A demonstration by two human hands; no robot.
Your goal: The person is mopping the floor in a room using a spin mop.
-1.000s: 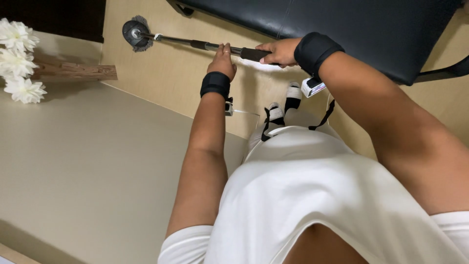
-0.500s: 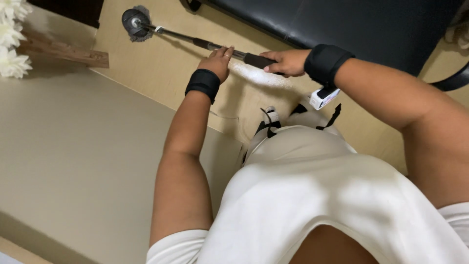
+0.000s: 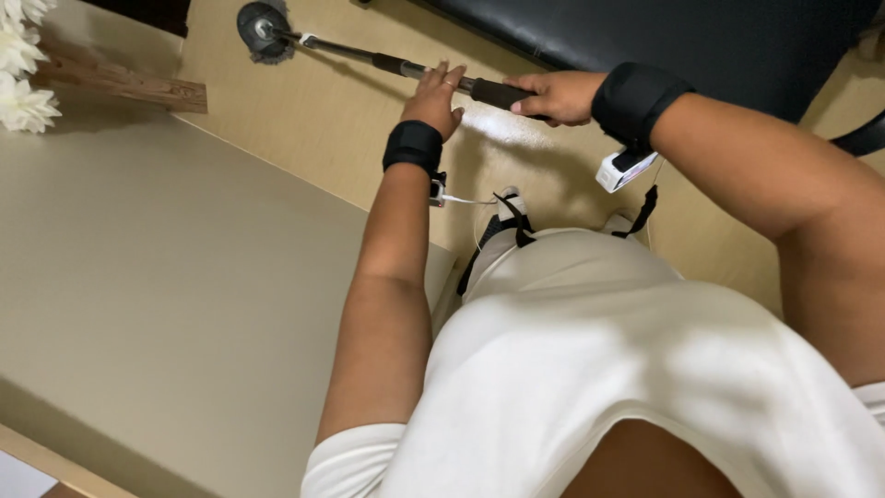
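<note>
A long mop (image 3: 369,57) with a dark handle grip and a grey round head (image 3: 261,29) lies stretched over the beige floor (image 3: 313,120). My right hand (image 3: 551,96) is closed around the black grip of the handle. My left hand (image 3: 435,95) rests on the handle just left of it, fingers spread over the shaft. Both wrists wear black bands; a small white device (image 3: 619,170) hangs under the right one.
A beige table top (image 3: 157,277) fills the left side. White flowers (image 3: 23,65) and a wooden piece (image 3: 120,83) sit at its far corner. A black seat (image 3: 664,32) stands at the top right. My sandalled feet (image 3: 507,217) show below my hands.
The view has swung, so the mop head and table corner sit further left. My left hand has slid along the handle and its fingers have spread.
</note>
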